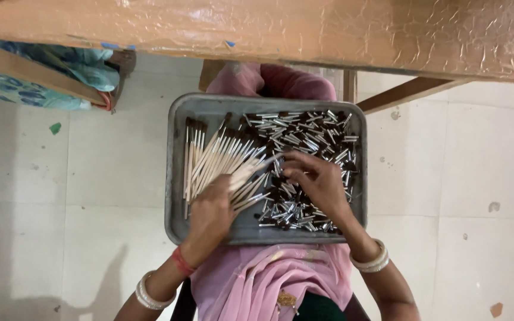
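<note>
Your left hand (210, 209) closes around a fan of light, stiff pale wooden brush sticks (218, 159) just beyond its knuckles in the grey metal tray (176, 178); your right hand (316, 181) pinches into slippery small silver-and-dark ferrules (304, 134)—likely grip mid-shaft.

We have one view only, from the camera worn on the head, looking almost straight down at our own lap. It sits close: a grey metal tray (209, 110) fills the middle of the frame, and our forearms enter from the bottom edge. The top of the frame is crossed by the edge of a wooden surface (328, 30). The pale tiled floor (90, 190) fills the left and right sides.
</note>
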